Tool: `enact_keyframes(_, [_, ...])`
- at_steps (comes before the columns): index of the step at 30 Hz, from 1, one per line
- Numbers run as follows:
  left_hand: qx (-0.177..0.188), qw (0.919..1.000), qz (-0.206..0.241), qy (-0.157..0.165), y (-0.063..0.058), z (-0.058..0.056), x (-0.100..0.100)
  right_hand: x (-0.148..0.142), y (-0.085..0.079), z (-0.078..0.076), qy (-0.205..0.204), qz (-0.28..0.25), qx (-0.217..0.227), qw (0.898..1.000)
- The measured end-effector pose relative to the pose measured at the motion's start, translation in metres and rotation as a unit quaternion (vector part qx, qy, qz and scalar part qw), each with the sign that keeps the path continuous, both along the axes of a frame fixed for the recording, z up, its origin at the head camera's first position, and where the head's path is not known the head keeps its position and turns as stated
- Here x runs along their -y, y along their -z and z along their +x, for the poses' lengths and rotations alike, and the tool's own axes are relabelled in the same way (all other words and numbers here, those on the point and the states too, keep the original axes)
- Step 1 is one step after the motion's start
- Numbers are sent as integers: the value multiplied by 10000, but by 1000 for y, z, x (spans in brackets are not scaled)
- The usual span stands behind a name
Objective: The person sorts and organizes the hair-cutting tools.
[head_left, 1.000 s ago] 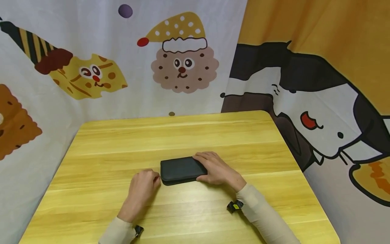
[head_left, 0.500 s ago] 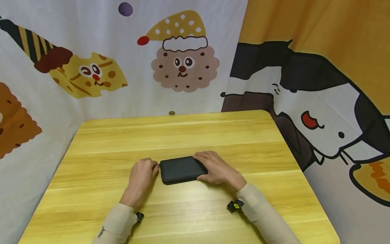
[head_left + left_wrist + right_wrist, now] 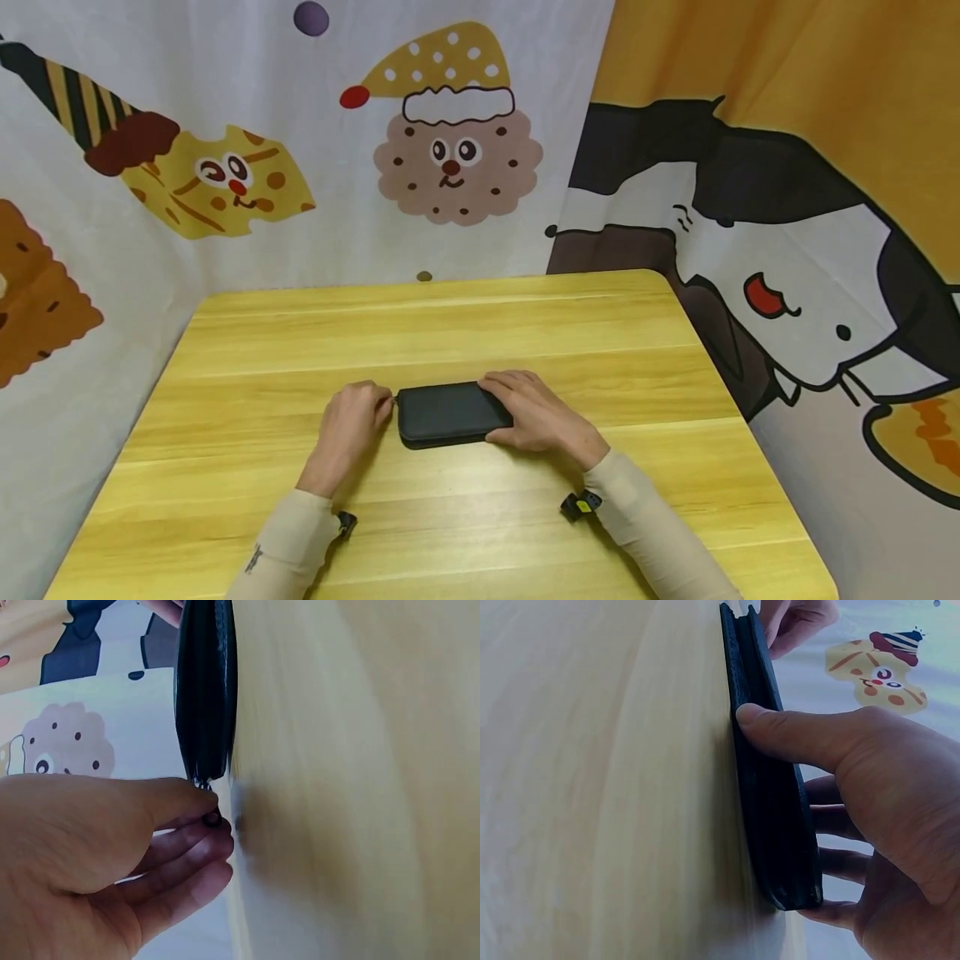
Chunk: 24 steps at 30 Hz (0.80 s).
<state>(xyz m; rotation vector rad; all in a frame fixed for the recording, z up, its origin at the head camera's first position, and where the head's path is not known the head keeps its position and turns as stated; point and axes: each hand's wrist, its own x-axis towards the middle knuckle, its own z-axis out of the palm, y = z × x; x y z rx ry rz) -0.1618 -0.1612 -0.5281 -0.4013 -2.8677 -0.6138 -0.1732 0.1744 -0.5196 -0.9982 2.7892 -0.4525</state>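
A black zip-around wallet (image 3: 448, 414) lies flat on the table, its long side running left to right. At its far left corner my left hand (image 3: 349, 433) pinches the small zipper pull (image 3: 212, 819) between thumb and fingers; the left wrist view shows this closely. My right hand (image 3: 542, 417) grips the wallet's right end. In the right wrist view the thumb (image 3: 787, 735) presses the near edge, and the fingers reach over to the other side. A groove runs along the wallet's edge (image 3: 769, 802) there; whether its zip is parted, I cannot tell.
The wood-grain table (image 3: 420, 342) surrounds the wallet, with rounded far corners. Behind it hangs a white curtain (image 3: 247, 50) with cartoon prints, and an orange and black printed curtain (image 3: 750, 67) at the right. Each wrist wears a small black device.
My left hand has moved away from my body along the wallet's left end, from near its middle to the far corner. The right hand and wallet have hardly moved.
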Motion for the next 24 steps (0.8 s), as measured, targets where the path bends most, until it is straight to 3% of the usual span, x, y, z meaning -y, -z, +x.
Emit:
enact_keyframes(7, [313, 9991, 169, 218, -13, -1, 8, -1, 2, 1, 36, 21, -26, 10000])
enact_keyframes(11, [249, 9985, 237, 421, -21, -5, 18, -4, 3, 0, -20, -99, 26, 9999])
enact_keyframes(17, [-315, 9963, 444, 664, -22, -15, 29, -17, -3, -6, 194, -586, 102, 9980])
enact_keyframes(21, [-875, 9927, 465, 686, -21, -20, 34, -29, -7, -15, 475, -862, -352, 9945])
enact_keyframes(24, [-1055, 9911, 503, 637, -19, -22, 37, -39, -8, -21, 711, -904, -683, 9910])
